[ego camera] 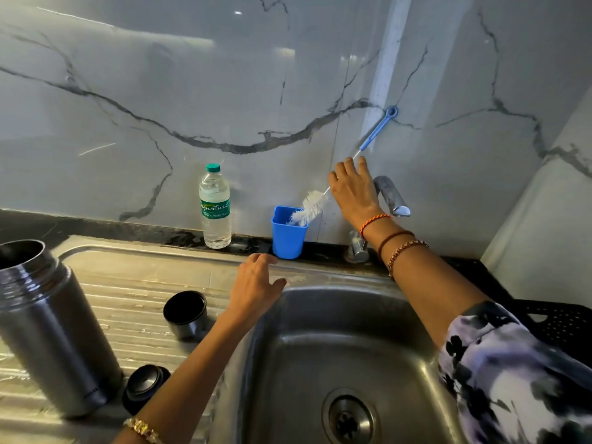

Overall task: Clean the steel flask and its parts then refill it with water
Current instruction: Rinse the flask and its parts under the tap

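Handling: the tall open-mouthed brushed-steel flask [48,328], standing at the drainboard's left edge, is judged rigid, weighty and slick when wet; its body is best gripped mid-height.
Parts: a dark round cup-lid [185,312] and a black stopper [144,387] are set beside it.
Right hand [352,190]: clasped round the blue-handled white bottle brush [320,200], bristles in the blue plastic cup [288,233].
Left hand [256,286]: relaxed, laid on the steel sink's rim [320,277].
Obstacles: a clear water bottle [215,209] and chrome tap [392,195] stand at the back edge.
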